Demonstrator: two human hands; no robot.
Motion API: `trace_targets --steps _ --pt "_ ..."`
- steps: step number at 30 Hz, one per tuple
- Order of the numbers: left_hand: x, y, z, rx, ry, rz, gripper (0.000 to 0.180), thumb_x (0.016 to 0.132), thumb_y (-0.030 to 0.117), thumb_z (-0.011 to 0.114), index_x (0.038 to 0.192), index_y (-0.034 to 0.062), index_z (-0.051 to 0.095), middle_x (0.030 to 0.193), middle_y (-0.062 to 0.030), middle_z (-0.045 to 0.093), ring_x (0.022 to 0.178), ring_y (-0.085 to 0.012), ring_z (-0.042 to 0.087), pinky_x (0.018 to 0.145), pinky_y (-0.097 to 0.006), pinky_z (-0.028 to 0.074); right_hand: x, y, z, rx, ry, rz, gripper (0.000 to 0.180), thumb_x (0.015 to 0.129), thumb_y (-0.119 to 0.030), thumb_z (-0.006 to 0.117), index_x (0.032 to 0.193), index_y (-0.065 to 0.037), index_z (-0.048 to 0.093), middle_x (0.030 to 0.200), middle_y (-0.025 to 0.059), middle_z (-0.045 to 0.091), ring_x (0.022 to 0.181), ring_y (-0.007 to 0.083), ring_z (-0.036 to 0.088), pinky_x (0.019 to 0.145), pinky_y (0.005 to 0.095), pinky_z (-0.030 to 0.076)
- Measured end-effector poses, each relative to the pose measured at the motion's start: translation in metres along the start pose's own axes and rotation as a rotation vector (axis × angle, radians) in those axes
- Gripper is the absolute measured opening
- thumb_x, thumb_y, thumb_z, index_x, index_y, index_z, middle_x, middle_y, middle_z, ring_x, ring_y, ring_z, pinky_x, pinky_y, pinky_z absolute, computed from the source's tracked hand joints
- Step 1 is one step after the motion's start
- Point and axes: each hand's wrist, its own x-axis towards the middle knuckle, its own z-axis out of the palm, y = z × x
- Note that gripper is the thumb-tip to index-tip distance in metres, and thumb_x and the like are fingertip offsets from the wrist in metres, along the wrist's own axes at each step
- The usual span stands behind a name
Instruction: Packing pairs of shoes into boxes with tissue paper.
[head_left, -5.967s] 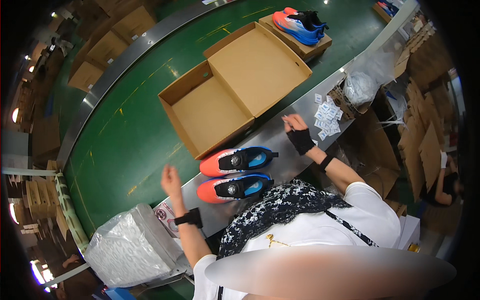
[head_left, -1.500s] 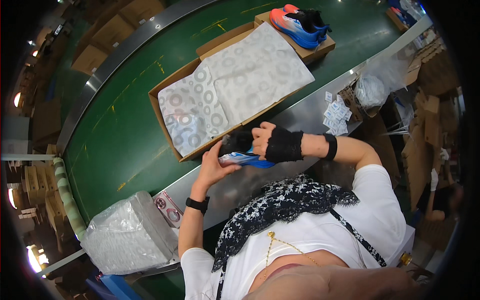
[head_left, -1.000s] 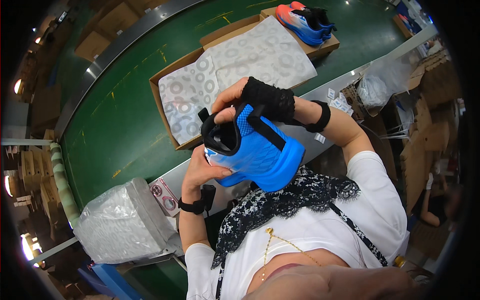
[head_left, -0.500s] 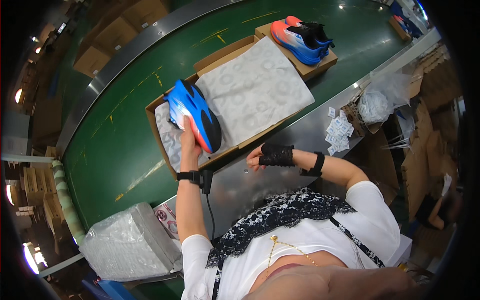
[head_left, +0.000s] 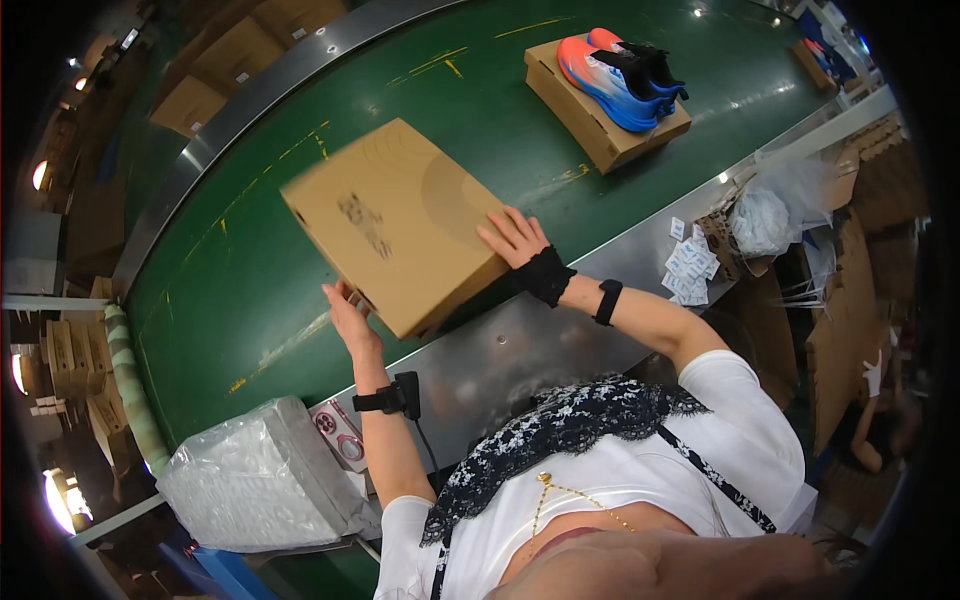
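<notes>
A brown cardboard shoebox (head_left: 410, 225) is shut, its lid on, and sits at an angle on the green belt in front of me. My right hand (head_left: 518, 245), in a black lace half-glove, lies with spread fingers on the lid's right corner. At the near left side of the box is my left hand (head_left: 352, 318), thumb and fingers apart by its lower edge, the fingertips partly hidden. Farther right, a pair of orange-and-blue running shoes (head_left: 622, 85) rests on another shut shoebox (head_left: 610, 140).
Small white packets (head_left: 690, 265) lie on the metal ledge (head_left: 530, 345), beside an open carton with a plastic bag (head_left: 758, 222). A plastic-wrapped stack (head_left: 265, 485) stands at the lower left next to a pink phone case (head_left: 340, 435). Another person's arm (head_left: 868, 410) shows at far right.
The box stood open, with patterned paper and my left hand on a running shoe. Now it is shut, the shoe and paper are out of sight, and my right hand has moved onto the lid.
</notes>
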Motion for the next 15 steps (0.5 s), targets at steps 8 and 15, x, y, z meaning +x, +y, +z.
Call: trace_targets --steps 8,15 --pt "-0.029 -0.071 0.002 0.414 0.055 0.379 0.05 0.092 0.038 0.038 0.091 -0.0085 0.057 0.08 -0.0119 0.061 0.073 -0.0174 0.054 0.067 -0.03 0.044 -0.022 0.009 0.007 -0.181 -0.089 -0.209 0.048 0.077 -0.006 0.046 0.123 -0.016 0.046 0.13 0.0129 0.039 0.123 0.0351 0.032 0.086 0.0474 0.039" --pt "-0.01 -0.037 -0.006 -0.034 -0.056 -0.281 0.055 0.081 0.05 0.051 0.113 0.0058 0.051 0.104 -0.0091 0.057 0.093 -0.0215 0.055 0.079 -0.035 0.044 0.012 0.002 -0.009 -0.123 -0.197 -0.143 0.041 0.076 -0.009 0.048 0.116 -0.018 0.051 0.127 0.0114 0.042 0.12 0.0334 0.036 0.086 0.0453 0.041"
